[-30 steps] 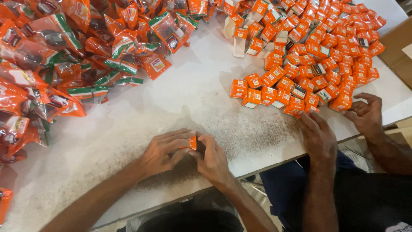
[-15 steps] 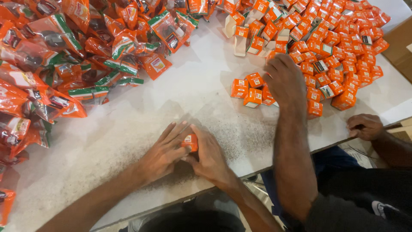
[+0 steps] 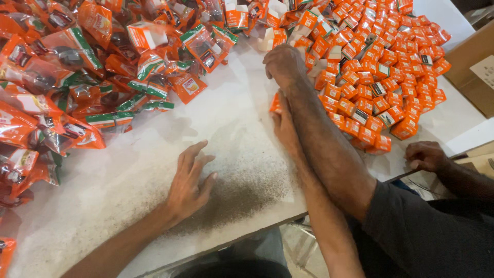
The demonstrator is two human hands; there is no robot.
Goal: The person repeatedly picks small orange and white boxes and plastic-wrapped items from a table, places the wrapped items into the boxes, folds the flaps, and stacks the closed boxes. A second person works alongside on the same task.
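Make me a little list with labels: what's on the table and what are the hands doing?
Table: white top, dusted with dark powder
Left hand: flat on the table, fingers spread, holding nothing
Right hand: reaching to the small orange boxes, partly hidden
Co-worker's hand: at the edge of the box pile
Far left: heap of orange packets

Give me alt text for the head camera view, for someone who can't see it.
A person's left hand rests flat and empty on a white table while the right hand reaches to a pile of small orange boxes, partly hidden by a co-worker's forearm crossing over it. Orange plastic packets are heaped at the left.
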